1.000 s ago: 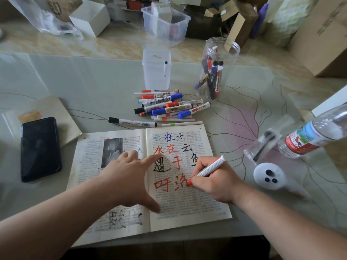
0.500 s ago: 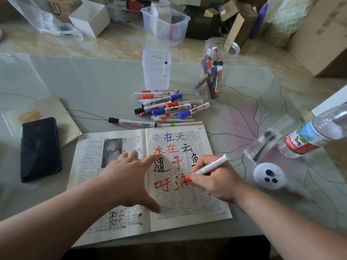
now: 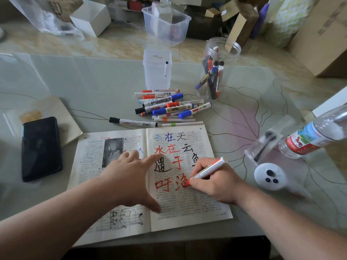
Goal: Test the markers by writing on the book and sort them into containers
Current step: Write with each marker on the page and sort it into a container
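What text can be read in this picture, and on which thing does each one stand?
"云在天", "水在云": handwritten on the book.
"记号笔": white marker in the pile.
"WHITEB", cut off: red-capped marker below it.
Book print, bottle label, other markers: too small or blurred.

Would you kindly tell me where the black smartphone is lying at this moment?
In the head view, the black smartphone lies flat at the left, just left of the open book, its far end overlapping a beige notebook.
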The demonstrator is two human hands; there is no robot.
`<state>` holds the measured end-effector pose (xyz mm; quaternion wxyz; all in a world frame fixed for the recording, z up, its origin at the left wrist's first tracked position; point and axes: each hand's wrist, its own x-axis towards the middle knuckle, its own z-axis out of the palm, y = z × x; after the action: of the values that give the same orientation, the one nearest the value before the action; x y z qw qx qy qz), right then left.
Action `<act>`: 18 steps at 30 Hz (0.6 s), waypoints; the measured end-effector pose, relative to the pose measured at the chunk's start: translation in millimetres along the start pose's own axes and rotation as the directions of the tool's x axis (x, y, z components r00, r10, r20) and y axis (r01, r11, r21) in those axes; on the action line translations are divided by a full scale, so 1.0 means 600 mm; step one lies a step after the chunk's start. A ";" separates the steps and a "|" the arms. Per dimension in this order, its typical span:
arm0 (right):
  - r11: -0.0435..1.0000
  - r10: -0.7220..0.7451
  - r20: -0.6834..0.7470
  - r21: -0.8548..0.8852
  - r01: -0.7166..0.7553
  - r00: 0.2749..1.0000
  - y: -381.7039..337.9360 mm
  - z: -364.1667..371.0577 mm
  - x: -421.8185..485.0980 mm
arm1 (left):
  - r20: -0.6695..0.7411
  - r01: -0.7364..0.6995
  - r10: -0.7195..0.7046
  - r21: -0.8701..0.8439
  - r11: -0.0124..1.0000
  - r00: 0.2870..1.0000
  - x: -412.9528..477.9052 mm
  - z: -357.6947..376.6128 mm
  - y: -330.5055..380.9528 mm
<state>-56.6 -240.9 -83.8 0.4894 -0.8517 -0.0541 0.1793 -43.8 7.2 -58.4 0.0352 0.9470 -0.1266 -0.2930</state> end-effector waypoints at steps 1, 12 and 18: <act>1.000 0.004 -0.004 -0.010 -0.004 1.000 -0.001 0.001 0.000 | 0.000 0.001 -0.001 0.000 1.000 1.000 0.000 0.000 0.000; 0.998 -0.060 0.070 0.002 0.060 0.996 -0.010 -0.001 -0.008 | 0.006 0.003 -0.003 0.012 1.000 1.000 -0.002 -0.002 0.003; 0.997 -0.047 0.079 -0.064 0.052 0.996 -0.012 -0.002 -0.007 | 0.006 0.004 -0.004 0.013 1.000 1.000 -0.003 -0.004 0.004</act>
<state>-59.7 -239.3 -76.4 0.4626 -0.8583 -0.1000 0.1982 -44.1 5.5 -55.1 0.0282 0.9467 -0.1266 -0.2949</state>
